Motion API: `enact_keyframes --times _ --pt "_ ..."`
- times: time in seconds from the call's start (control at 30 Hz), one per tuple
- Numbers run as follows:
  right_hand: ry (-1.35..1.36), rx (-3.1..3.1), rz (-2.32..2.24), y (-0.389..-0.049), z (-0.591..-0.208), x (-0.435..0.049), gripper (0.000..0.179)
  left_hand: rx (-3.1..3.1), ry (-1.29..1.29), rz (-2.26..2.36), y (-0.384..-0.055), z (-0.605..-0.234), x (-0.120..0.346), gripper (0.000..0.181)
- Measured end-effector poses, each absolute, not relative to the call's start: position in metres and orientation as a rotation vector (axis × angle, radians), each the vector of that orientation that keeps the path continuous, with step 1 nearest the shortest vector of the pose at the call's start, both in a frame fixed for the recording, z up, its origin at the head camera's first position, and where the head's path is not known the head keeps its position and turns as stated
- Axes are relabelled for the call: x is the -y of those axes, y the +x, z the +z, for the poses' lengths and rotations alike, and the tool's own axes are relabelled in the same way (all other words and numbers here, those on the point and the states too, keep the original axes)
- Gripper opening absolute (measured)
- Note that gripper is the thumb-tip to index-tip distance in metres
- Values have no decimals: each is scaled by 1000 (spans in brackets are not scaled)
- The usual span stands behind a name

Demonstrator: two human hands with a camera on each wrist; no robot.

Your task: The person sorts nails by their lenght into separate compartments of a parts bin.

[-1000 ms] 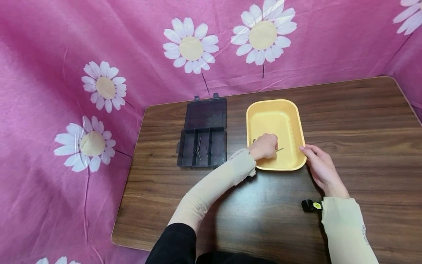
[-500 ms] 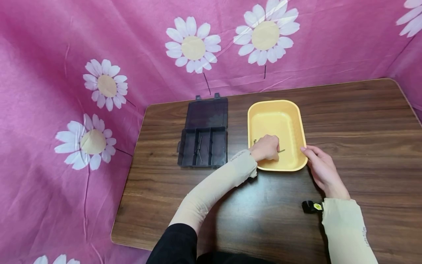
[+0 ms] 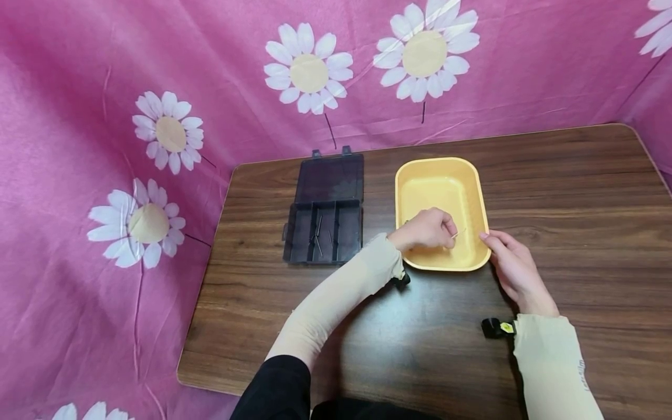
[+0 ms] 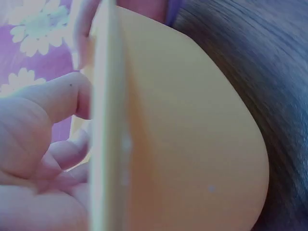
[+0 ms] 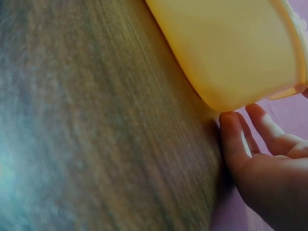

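My left hand (image 3: 427, 227) reaches inside a yellow tub (image 3: 441, 189) and pinches a thin metal pin (image 3: 460, 232) that sticks out to the right of its fingertips. In the left wrist view, the tub's wall (image 4: 202, 120) hides part of that hand, and the pin does not show. My right hand (image 3: 517, 274) holds the tub's right side, thumb at the rim; the right wrist view shows fingertips (image 5: 231, 122) against the outer wall. Left of the tub lies a dark compartment box (image 3: 300, 233), its lid (image 3: 329, 179) laid back. Several thin metal pins (image 3: 319, 224) lie in its middle compartment.
A brown wooden table (image 3: 572, 204) carries the tub and box. Pink cloth with white daisies (image 3: 310, 73) hangs along the table's back and left. Black wrist cameras stick out from both sleeves, the right one (image 3: 492, 328) close over the table.
My left hand has turned and lifted slightly inside the tub, its fingertips shifting right; the thin pin now tilts up from them. My right hand keeps its hold on the tub.
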State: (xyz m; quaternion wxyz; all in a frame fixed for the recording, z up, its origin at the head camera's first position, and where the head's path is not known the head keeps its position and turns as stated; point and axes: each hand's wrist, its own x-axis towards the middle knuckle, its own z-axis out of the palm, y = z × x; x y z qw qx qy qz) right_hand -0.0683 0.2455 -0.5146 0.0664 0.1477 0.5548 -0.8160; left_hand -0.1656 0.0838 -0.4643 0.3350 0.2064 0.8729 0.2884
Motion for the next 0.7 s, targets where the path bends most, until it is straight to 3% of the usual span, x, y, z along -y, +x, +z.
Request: enact_keyframes --times 0.33,0.7 --pt "443 -1662 -2464 -69 -516 -246 13 -1993 371 1215 -166 -455 -68 14" --pt "442 -1653 -2486 -70 -515 -244 12 -1854 388 1387 -161 -439 -53 15"
